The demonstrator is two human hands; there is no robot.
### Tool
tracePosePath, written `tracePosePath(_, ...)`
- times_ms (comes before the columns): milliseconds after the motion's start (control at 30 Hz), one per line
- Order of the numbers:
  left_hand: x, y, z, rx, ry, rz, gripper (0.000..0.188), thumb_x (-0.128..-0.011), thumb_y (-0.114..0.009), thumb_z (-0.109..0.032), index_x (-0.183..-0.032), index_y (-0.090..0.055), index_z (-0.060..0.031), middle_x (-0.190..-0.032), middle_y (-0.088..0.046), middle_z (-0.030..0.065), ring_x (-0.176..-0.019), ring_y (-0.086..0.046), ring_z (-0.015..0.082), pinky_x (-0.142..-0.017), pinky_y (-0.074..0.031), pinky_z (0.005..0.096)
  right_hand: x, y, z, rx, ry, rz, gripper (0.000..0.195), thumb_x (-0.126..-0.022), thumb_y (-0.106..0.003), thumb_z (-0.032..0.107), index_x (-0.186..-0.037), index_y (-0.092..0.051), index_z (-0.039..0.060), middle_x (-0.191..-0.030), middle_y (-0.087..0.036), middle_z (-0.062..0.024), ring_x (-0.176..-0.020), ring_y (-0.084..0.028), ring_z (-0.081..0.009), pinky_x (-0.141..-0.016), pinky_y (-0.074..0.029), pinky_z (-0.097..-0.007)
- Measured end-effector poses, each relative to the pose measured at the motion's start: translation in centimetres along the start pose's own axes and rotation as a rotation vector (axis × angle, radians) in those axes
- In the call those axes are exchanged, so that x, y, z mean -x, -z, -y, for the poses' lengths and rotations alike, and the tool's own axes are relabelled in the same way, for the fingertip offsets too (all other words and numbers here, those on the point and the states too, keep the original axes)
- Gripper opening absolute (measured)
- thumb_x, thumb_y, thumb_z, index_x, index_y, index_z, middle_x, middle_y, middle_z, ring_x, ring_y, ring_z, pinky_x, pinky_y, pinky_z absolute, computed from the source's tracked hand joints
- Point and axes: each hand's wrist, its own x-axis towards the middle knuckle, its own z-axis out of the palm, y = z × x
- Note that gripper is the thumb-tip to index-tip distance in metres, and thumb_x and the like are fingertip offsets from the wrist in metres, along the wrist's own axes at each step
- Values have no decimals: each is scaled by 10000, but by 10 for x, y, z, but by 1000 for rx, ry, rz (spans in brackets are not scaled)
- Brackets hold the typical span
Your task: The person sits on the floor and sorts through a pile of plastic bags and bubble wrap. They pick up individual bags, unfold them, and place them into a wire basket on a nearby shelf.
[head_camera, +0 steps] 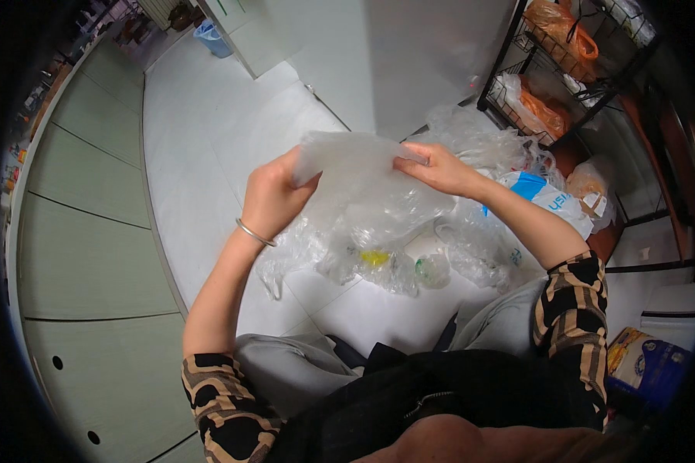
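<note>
A thin translucent plastic bag (pixel 353 173) is stretched between my two hands above the floor. My left hand (pixel 281 188), with a metal bangle at the wrist, pinches its left edge. My right hand (pixel 440 168), a ring on one finger, grips its right upper edge. Beneath lie crumpled clear plastic bags (pixel 307 243), one showing a yellow patch. A small balled bag with green print (pixel 432 271) rests beside them on the tiles. More clear bags (pixel 480 139) are heaped to the right, along with a white bag with blue print (pixel 547 199), partly behind my right forearm.
Pale green cabinets (pixel 87 260) run along the left. A black wire rack (pixel 509 104) holding orange and clear bags stands at upper right. A blue bin (pixel 213 39) is far off at upper left. At lower right lies a blue and yellow package (pixel 646 364).
</note>
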Motion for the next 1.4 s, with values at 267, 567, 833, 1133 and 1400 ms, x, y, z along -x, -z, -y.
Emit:
tracePosePath(267,35,-72,-66,-671,-398,60,703,-762,-638,-89,-1444,-485,-167,-891,-564,43,-684,-543,180,-564,-442,313,-2,-20,-5,-1013,-300,4,439,-1069,-318,334,-1322,-504,26,-1310,-568,-116,-1188,-575,-230,-1023,-491,-390)
tracePosePath(567,35,-75,-40,-610,-347,87,667,-844,-646,-194,-1479,-443,-210,-970,-548,51,-781,-534,209,-630,-435,321,15,-6,14,-794,-53,244,495,-966,-576,188,-1426,-444,64,-1384,-531,-87,-1274,-506,-216,-1083,-414,-377)
tracePosePath(833,7,-51,-53,56,-335,-265,677,-761,-826,-262,-1354,-539,-105,-1101,-667,101,-998,-640,311,-882,-509,391,11,-7,9,332,207,54,376,-837,-555,-60,-1167,-681,69,-1075,-721,-105,-1019,-676,-209,-914,-511,-334)
tracePosePath(1133,37,-112,40,595,278,278,276,-939,-669,-213,-1151,-696,-37,-995,-726,20,-914,-630,96,-846,-519,281,6,31,10,160,189,-83,331,-885,-511,-45,-1161,-679,28,-1085,-706,-54,-1029,-641,-163,-920,-506,-310)
tracePosePath(1400,37,-102,29,1465,729,-165,194,-946,-578,-87,-1139,-593,-81,-901,-648,19,-851,-605,102,-731,-521,261,1,0,-36,-128,-191,-198,400,-973,-620,218,-1303,-572,-3,-1172,-659,-78,-1045,-625,-140,-883,-512,-260)
